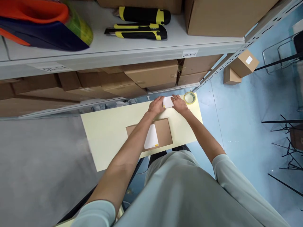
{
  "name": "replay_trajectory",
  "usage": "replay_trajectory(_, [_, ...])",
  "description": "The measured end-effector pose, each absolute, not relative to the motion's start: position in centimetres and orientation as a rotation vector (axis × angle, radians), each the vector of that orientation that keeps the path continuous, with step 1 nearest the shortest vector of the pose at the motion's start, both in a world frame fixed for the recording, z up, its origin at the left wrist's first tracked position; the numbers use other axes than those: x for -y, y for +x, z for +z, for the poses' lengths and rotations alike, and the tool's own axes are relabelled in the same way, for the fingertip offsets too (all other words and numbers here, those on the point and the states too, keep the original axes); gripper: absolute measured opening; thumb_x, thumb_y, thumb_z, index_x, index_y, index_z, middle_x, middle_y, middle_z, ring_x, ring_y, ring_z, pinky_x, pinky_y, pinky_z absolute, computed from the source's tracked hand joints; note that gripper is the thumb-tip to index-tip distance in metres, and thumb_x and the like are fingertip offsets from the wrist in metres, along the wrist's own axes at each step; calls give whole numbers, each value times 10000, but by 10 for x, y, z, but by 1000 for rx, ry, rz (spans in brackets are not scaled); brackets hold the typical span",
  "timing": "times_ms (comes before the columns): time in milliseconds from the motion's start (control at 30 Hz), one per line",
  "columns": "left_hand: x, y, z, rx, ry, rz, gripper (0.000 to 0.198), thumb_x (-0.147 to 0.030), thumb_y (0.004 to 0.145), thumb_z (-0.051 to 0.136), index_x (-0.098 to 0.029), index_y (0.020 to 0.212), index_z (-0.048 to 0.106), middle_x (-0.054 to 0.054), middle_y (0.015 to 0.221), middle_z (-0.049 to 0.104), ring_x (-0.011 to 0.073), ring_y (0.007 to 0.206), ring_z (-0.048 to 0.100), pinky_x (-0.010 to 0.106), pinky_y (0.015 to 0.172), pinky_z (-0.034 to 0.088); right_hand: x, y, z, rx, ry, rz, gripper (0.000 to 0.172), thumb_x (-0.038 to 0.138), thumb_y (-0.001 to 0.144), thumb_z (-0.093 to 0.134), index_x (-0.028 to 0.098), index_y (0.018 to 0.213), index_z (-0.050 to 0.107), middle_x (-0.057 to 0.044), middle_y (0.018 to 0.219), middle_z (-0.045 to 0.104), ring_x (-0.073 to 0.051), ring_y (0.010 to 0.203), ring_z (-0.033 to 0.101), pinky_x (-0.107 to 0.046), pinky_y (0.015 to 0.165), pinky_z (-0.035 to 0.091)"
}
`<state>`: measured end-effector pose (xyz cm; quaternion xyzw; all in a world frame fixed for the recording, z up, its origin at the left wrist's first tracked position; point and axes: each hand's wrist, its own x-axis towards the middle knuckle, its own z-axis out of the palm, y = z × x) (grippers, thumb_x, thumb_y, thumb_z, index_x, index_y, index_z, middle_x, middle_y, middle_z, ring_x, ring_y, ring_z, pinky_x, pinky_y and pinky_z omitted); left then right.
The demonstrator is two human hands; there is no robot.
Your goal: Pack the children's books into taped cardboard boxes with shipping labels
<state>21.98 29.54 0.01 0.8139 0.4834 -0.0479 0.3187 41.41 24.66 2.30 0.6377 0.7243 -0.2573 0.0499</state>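
Note:
My left hand and my right hand reach to the far side of a pale yellow tabletop. Between them is a small white rectangular piece, gripped at its left and right ends; a yellow mark shows at its near left corner. Just right of my right hand lies a roll of tape. Nearer to my body is a brown cardboard box, and on it rests a white flat item with a yellow corner mark. My left forearm hides part of the cardboard.
Beyond the table stands a metal shelf. Its upper level carries two box cutters and an orange and navy object; cardboard boxes fill the level below. On the blue floor to the right are two cartons and thin black stands.

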Motion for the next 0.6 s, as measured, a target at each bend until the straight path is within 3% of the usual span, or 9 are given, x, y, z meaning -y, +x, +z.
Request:
replay_trajectory(133, [-294,220,-2,-1281,2142,-151,884,-261,823,807,-247,1638,466,113,1606,578,338,1472,571,424,1235,468,-249,416,25,-2213,1891,-768,613,126,921,774,93,1493,556,-237,1693,455,-360,1544,421,-537,1238,481])
replay_trajectory(300, [-294,217,-4,-1267,2100,-167,1114,-426,807,896,-228,1731,304,148,1744,423,357,1596,433,420,1310,369,-247,416,29,-2208,1877,-792,619,115,946,717,79,1534,524,-239,1726,411,-357,1584,380,-542,1267,450])
replay_trajectory(500, [-292,213,2,-1213,2132,-104,987,-442,877,834,-260,1719,351,100,1754,429,312,1580,467,388,1309,368,-242,416,34,-2191,1906,-811,625,76,956,684,89,1557,511,-216,1761,368,-341,1618,354,-508,1283,435])
replay_trajectory(600, [-290,211,7,-1227,2134,-43,875,-386,886,821,-245,1668,455,106,1763,411,318,1590,454,403,1310,376,-239,416,34,-2208,1946,-817,617,56,948,672,100,1547,532,-208,1753,388,-334,1604,385,-498,1281,438])
